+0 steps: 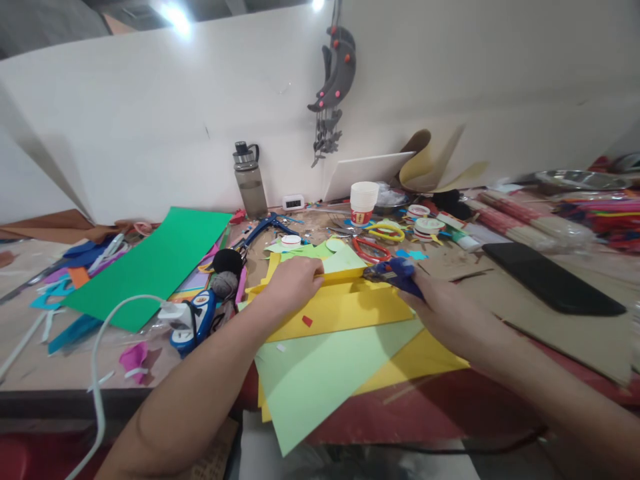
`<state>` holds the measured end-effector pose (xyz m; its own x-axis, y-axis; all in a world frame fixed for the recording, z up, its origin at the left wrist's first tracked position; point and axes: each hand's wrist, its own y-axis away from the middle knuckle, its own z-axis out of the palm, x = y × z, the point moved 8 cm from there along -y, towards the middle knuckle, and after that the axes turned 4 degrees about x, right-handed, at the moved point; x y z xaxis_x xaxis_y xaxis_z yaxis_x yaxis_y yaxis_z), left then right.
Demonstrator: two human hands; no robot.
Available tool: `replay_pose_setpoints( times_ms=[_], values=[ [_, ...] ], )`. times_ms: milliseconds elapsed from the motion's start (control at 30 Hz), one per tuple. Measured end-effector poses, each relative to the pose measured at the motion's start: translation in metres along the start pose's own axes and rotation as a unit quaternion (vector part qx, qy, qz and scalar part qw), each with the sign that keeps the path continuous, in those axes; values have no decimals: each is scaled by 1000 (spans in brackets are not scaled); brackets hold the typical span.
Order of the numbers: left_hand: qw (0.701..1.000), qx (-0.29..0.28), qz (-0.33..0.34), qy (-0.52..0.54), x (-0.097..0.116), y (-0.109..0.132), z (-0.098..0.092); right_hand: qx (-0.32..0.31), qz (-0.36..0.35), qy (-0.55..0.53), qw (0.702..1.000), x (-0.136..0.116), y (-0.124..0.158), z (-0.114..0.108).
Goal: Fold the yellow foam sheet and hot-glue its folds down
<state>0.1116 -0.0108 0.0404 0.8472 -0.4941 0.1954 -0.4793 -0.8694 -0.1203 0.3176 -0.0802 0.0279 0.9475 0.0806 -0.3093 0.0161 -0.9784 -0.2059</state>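
My left hand (295,287) is closed, its thumb and fingers pinching the upper edge of a folded yellow paper piece (345,310). My right hand (440,303) grips a dark blue hand tool (397,273), whose tip is at the right end of that folded edge; its exact kind is unclear. Under the yellow piece lies a light green sheet (320,380), overhanging the table's front edge. A small red scrap (307,321) rests on the yellow paper. Just beyond my hands are red-handled scissors (371,250) and a yellow-handled pair (386,232).
A green sheet (155,267) and a blue power strip (195,323) with a white cable lie on the left. Behind stand a water bottle (251,183) and paper cups (363,200). A black phone-like slab (553,277) rests on cardboard (565,333) at right.
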Motion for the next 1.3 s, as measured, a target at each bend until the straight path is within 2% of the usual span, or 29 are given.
replay_pose_setpoints(
  times_ms=[67, 133, 300, 400, 533, 633, 733, 833, 933, 1133, 1300],
  values=[
    [1000, -10, 5, -21, -1, 0, 0, 3, 11, 3, 1000, 8, 3, -2],
    [999, -19, 8, -39, 0, 1, 2, 11, 0, -5, 1000, 5, 5, -4],
    [999, -13, -8, -44, -2, 0, 1, -19, -19, -20, 999, -32, 3, 4],
    [999, -15, -20, -29, -5, 0, -1, -27, -20, -23, 999, -45, -2, 8],
    [999, -16, -21, -21, -7, -1, -2, 10, -38, -26, 999, -34, -3, 3],
    [999, -14, -22, -29, -7, -1, 0, 28, -17, -14, 999, -20, -1, -1],
    [999, -6, -30, -44, -7, -2, 0, -9, -2, -13, 1000, -27, 1, 5],
    [998, -5, -31, -50, -8, -3, 0, -48, -7, -23, 999, -49, -1, 12],
    [998, -2, -36, -53, -13, -4, -6, -57, -23, -32, 998, -65, -6, 12],
    [992, 60, -81, -72, -34, -8, -26, -54, -26, 19, 998, -72, -26, 0],
    [993, 55, -74, -74, -36, -22, -15, -83, -25, 47, 995, -73, -43, 6]
  ],
)
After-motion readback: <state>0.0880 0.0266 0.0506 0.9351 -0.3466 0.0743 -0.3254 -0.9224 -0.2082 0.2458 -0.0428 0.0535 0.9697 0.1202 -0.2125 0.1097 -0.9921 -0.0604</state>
